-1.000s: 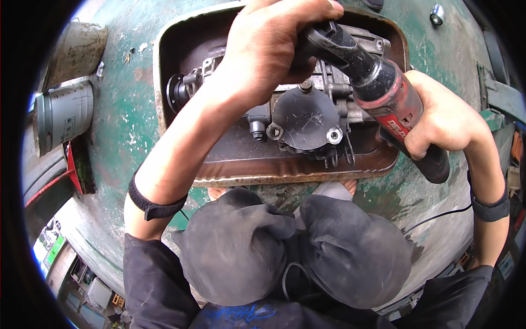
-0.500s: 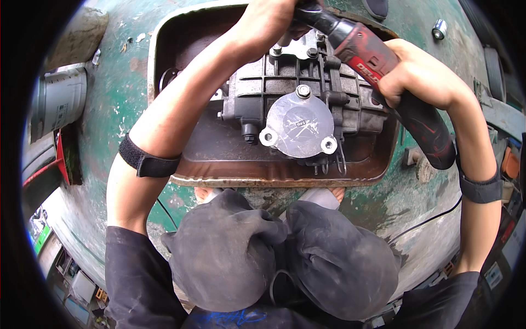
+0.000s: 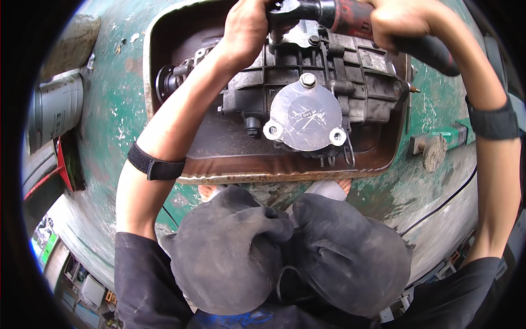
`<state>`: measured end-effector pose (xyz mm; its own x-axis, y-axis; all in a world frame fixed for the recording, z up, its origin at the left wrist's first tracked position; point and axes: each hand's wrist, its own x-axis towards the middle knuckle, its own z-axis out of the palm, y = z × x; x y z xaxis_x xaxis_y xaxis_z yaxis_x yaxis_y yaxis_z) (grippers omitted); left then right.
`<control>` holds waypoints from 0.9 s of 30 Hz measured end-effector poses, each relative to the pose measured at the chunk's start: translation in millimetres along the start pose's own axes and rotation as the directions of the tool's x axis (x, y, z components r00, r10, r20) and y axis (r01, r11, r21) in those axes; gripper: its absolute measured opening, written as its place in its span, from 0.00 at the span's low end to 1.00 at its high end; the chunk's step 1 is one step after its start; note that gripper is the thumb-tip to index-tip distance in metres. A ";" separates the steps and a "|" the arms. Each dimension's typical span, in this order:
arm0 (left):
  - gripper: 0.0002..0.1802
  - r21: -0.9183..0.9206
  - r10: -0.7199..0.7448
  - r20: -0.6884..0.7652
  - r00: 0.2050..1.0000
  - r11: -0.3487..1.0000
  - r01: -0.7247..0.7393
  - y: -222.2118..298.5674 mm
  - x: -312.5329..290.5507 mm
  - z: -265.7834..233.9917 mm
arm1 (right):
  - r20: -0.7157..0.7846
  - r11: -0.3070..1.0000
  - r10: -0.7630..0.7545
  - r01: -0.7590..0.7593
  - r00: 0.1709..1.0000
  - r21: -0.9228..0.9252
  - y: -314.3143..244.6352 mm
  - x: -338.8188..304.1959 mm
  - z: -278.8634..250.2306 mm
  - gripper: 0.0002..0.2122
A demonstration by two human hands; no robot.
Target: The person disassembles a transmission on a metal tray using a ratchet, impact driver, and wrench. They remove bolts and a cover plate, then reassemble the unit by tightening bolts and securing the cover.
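A cordless ratchet wrench, red and black, lies across the top of a grey ribbed gearbox. My right hand is closed round its body, near the black handle end. At its angled head my left hand is closed, with the fingertips partly hidden behind the head. Below the head a socket points down by a metal bracket with a bolt in it. Nearer me, a round silver cover sits on the gearbox, with one bolt at its top and two bare holes lower down.
The gearbox lies in a brown metal tray, whose near rim is by my feet. A green bar with a round end lies right of the tray. A white bucket stands at the left. A black cable runs over the green floor.
The wrench has swung more level, its handle end moving up and away from me. My right hand has gone with it, while my left hand stays at the head, slightly shifted left and nearer.
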<state>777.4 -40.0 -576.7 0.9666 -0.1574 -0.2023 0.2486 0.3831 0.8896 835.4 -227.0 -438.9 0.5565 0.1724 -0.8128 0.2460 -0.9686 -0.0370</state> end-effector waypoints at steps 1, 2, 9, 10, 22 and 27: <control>0.14 -0.056 0.063 -0.026 0.998 0.996 -0.064 -2.6 2.4 2.1 | -0.013 0.996 0.063 -0.064 0.998 -0.069 -5.6 1.0 -7.5 0.11; 0.14 -0.163 -0.008 0.015 1.000 0.987 0.010 -3.0 3.7 0.8 | 0.031 0.997 0.014 -0.011 0.999 -0.076 -8.1 4.4 -10.6 0.10; 0.14 0.013 0.208 -0.010 0.978 0.978 -0.208 -14.2 15.8 -2.3 | 0.095 0.992 -0.040 0.028 0.995 0.125 -3.4 -10.8 3.8 0.05; 0.14 -0.013 0.184 0.012 0.983 0.983 -0.184 -14.5 17.1 -2.1 | 0.102 0.981 -0.050 0.030 0.994 0.191 -2.6 -11.7 6.1 0.06; 0.15 0.086 0.206 -0.056 0.977 0.976 -0.200 -19.8 12.8 2.3 | 0.045 0.993 -0.013 0.008 0.999 0.119 -7.1 -10.3 11.1 0.08; 0.17 0.044 0.196 -0.110 0.974 0.980 -0.192 -19.1 13.0 4.5 | 0.069 0.995 -0.041 0.035 0.997 0.092 -5.6 -6.7 5.4 0.06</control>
<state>784.9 -53.4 -594.5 0.9974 0.0222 -0.0679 0.0551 0.3658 0.9291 826.0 -223.7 -436.4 0.4901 0.1994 -0.8485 0.1910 -0.9744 -0.1187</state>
